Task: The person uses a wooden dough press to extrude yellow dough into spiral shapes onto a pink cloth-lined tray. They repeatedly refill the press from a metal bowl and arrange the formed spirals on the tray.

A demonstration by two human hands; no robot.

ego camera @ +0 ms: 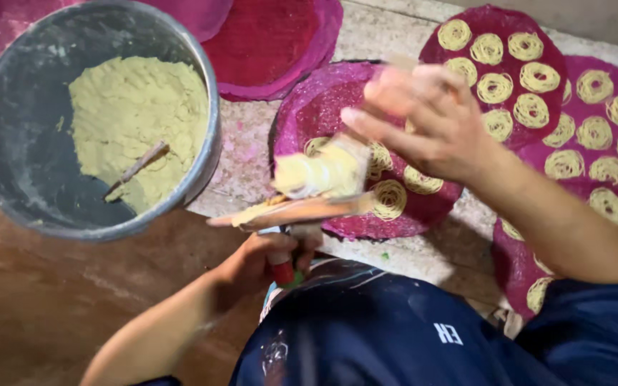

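Observation:
My left hand (pixel 260 261) grips the red-ended handle of a dough press (pixel 317 176), a cylinder smeared with yellow dough and crossed by a wooden bar (pixel 302 210). The press hangs over a round magenta mat (pixel 316 107) that carries a few yellow dough spirals (pixel 389 199). My right hand (pixel 423 118) is blurred just above and right of the press. Its fingers curl around a pale top piece of the press.
A grey bucket (pixel 213 136) at the upper left holds yellow dough (pixel 137 107) with a wooden stick (pixel 137 167) in it. Magenta mats (pixel 563 54) at the right carry several spirals. Bare mats (pixel 266 43) lie at the top. My dark blue clothing (pixel 395 336) fills the bottom.

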